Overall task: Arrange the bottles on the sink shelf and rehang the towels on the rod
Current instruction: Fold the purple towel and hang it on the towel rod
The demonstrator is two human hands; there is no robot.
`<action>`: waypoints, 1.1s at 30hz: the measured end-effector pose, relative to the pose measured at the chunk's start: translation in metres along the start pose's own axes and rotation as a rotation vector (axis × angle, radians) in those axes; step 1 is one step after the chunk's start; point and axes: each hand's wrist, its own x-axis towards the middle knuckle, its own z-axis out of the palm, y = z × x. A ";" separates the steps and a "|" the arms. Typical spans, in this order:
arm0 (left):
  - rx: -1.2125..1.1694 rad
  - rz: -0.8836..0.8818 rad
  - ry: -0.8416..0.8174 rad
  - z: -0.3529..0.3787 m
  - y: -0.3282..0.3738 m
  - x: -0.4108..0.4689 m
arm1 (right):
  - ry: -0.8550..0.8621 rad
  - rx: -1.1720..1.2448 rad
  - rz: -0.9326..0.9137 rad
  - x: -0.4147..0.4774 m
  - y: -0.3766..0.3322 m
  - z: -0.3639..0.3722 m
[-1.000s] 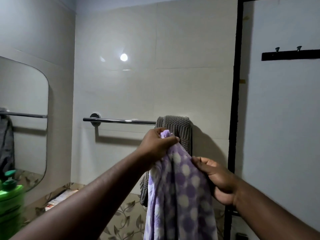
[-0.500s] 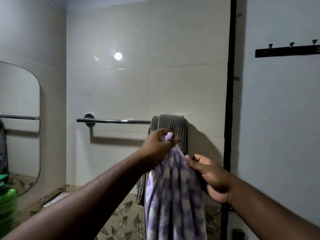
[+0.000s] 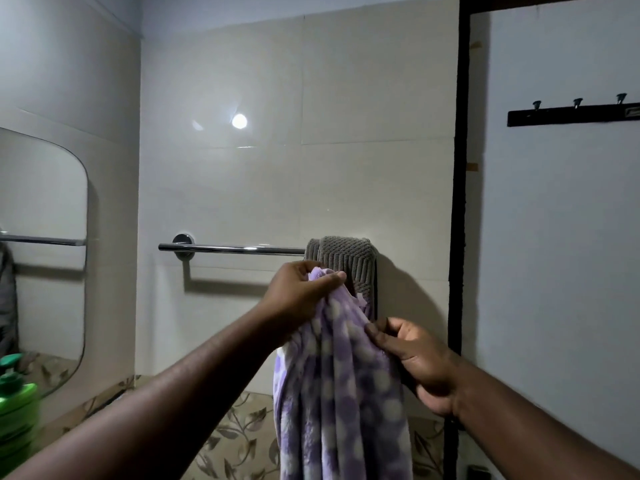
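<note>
A purple towel (image 3: 341,393) with pale dots hangs down in front of me. My left hand (image 3: 299,292) grips its bunched top edge, just below the chrome rod (image 3: 232,249) on the tiled wall. My right hand (image 3: 412,358) pinches the towel's right side lower down. Behind the purple towel, a grey ribbed towel (image 3: 348,261) is draped over the right end of the rod. A green bottle (image 3: 15,403) stands at the left edge of the view, partly cut off.
A mirror (image 3: 41,254) hangs on the left wall and reflects the rod. A black hook rail (image 3: 571,114) is fixed high on the white door at right, beside a black door frame (image 3: 457,202). Leaf-patterned tiles (image 3: 242,441) run along the bottom.
The view has shifted slightly left. Both hands keep hold of the purple towel, with its top held just below the rod.
</note>
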 end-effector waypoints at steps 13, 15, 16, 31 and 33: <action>0.019 -0.062 -0.142 0.004 0.002 -0.007 | 0.011 -0.066 -0.056 0.011 -0.030 0.014; -0.005 -0.033 -0.066 -0.002 0.005 -0.004 | -0.087 -0.078 0.036 0.002 -0.017 0.007; -0.013 -0.021 -0.052 -0.007 0.005 -0.003 | -0.076 -0.069 0.042 0.000 -0.013 0.004; 0.113 -0.002 -0.024 -0.023 0.007 0.005 | 0.018 -0.022 -0.032 0.002 -0.020 -0.004; 0.120 -0.069 -0.155 -0.020 0.005 0.001 | 0.104 -0.023 -0.094 0.006 -0.024 0.000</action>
